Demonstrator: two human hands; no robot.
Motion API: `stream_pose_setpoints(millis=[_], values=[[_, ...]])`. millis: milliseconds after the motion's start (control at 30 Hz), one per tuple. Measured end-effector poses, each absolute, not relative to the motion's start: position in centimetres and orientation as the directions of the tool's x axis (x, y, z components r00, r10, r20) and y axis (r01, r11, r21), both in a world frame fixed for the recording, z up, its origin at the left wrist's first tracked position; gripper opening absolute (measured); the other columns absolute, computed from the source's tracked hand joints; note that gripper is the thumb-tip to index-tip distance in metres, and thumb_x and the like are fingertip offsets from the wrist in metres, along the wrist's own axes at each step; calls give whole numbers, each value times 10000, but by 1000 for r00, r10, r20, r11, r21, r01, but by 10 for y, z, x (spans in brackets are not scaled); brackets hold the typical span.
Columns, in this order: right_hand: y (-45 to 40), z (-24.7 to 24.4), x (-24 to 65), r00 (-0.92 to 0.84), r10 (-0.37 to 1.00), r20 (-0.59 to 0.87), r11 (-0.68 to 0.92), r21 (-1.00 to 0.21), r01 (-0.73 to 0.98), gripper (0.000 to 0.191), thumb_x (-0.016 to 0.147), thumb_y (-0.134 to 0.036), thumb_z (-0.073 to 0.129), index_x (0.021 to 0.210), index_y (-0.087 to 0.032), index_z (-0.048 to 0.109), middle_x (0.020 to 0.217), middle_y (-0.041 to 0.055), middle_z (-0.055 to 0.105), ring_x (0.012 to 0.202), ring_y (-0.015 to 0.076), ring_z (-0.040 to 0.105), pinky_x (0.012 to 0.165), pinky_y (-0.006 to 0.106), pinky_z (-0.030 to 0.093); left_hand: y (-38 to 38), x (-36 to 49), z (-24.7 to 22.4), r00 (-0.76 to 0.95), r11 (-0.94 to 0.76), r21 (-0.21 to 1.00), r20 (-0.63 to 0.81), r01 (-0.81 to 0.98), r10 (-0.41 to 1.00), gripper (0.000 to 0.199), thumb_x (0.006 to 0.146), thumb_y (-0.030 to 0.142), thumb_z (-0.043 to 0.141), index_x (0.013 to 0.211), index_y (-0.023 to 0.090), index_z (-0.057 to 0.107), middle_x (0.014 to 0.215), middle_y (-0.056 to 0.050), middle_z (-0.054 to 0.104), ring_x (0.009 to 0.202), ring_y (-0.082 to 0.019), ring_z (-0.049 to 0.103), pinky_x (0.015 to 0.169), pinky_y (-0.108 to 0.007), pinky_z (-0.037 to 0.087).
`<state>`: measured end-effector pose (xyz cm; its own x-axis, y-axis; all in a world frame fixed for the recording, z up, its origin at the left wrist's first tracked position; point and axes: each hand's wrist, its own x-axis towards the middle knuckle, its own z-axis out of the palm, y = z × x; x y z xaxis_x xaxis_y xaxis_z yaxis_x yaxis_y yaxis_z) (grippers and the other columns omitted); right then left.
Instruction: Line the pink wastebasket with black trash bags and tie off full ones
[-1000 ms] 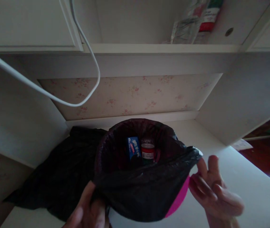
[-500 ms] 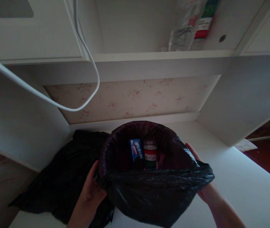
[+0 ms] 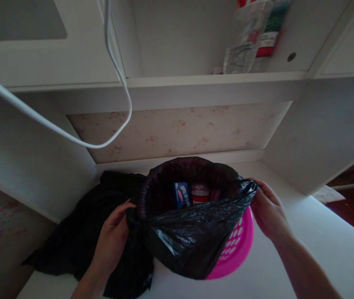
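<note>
A black garbage bag [image 3: 192,236] lines a pink basket [image 3: 242,245] with a holed side, its edge folded over the rim. Deep in the lined basket lie a blue snack box [image 3: 182,194] and a bottle with a red label [image 3: 200,194], partly covered by the bag's front fold. My right hand [image 3: 267,207] pinches the bag's edge at the right and pulls it off the pink side. At the left, my left hand [image 3: 114,232] has its fingers closed on the bag's bunched edge.
Another black plastic bag [image 3: 83,232] lies crumpled on the white desktop [image 3: 317,253] at the left. Clear plastic bottles [image 3: 242,50] stand on the shelf above. A white cable [image 3: 71,138] loops down at the upper left.
My right hand has lifted the bag's right edge up and inward, baring the pink basket side. My left hand has risen slightly along the left edge. The front fold now hides more of the bottle.
</note>
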<state>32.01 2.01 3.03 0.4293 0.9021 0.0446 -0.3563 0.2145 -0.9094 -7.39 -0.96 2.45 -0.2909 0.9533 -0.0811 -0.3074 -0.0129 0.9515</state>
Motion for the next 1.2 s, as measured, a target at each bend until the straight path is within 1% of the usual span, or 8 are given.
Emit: stream_pose_setpoints(millis=[167, 300, 567, 767, 833, 933, 1067, 1200], values=[[31, 47, 312, 288, 956, 57, 164, -918, -362, 362, 672, -473, 931, 935, -289, 763, 824, -30, 760, 707, 139, 689, 658, 231, 580, 0, -73, 32, -313, -55, 917, -78, -394, 947, 424, 483, 493, 1006, 787, 265, 819, 1219, -6, 751, 743, -162, 713, 574, -234, 592], [43, 63, 307, 134, 989, 63, 107, -928, -357, 295, 692, -408, 897, 898, -287, 724, 762, -31, 736, 653, 173, 687, 628, 295, 568, 8, -70, 41, -269, -188, 904, 86, -383, 959, 353, 558, 458, 986, 792, 256, 814, 1413, -14, 680, 955, -224, 740, 636, -226, 600], [77, 89, 302, 32, 953, 303, 304, -948, -89, 217, 717, -384, 864, 875, -273, 765, 872, -24, 759, 798, 178, 695, 813, 327, 558, 26, -72, 59, -139, -254, 908, 220, -332, 966, 272, 618, 392, 969, 806, 257, 827, 1471, -45, 653, 1176, -294, 699, 743, -239, 599], [112, 95, 292, -73, 982, 176, 177, -984, 9, 578, 782, -360, 821, 1342, -305, 690, 1135, 19, 796, 1037, 251, 740, 1060, 475, 524, 44, -66, 72, -178, -231, 896, 174, -379, 969, 332, 526, 394, 1002, 784, 274, 830, 1295, -32, 756, 984, -234, 746, 715, -241, 597], [118, 98, 290, -103, 965, 239, 247, -966, 75, 641, 775, -340, 835, 1394, -305, 670, 1214, 37, 784, 1157, 287, 718, 1145, 531, 467, 45, -66, 74, -175, -274, 896, 225, -350, 959, 305, 529, 382, 1000, 735, 251, 819, 1443, -39, 679, 1177, -297, 703, 809, -272, 603], [122, 100, 289, -125, 927, 353, 371, -910, 186, 397, 781, -399, 843, 1158, -277, 811, 1320, 66, 742, 1284, 324, 659, 1219, 557, 389, 44, -66, 74, -142, -318, 886, 286, -338, 948, 249, 588, 370, 973, 727, 242, 812, 1539, -41, 604, 1407, -351, 558, 970, -314, 566], [121, 103, 288, -75, 864, 497, 502, -844, 190, 376, 783, -481, 847, 1114, -304, 826, 1440, 45, 676, 1408, 308, 566, 1279, 527, 312, 44, -68, 74, -132, -358, 867, 333, -346, 934, 171, 664, 317, 931, 742, 241, 798, 1577, -31, 568, 1501, -344, 454, 1085, -344, 502], [116, 105, 290, -22, 775, 631, 624, -761, 178, 334, 803, -431, 846, 1122, -335, 822, 1371, 18, 721, 1330, 290, 636, 1240, 512, 399, 45, -65, 75, -122, -362, 857, 341, -366, 932, 190, 656, 291, 930, 701, 224, 758, 1599, -32, 541, 1519, -366, 421, 1083, -380, 509]])
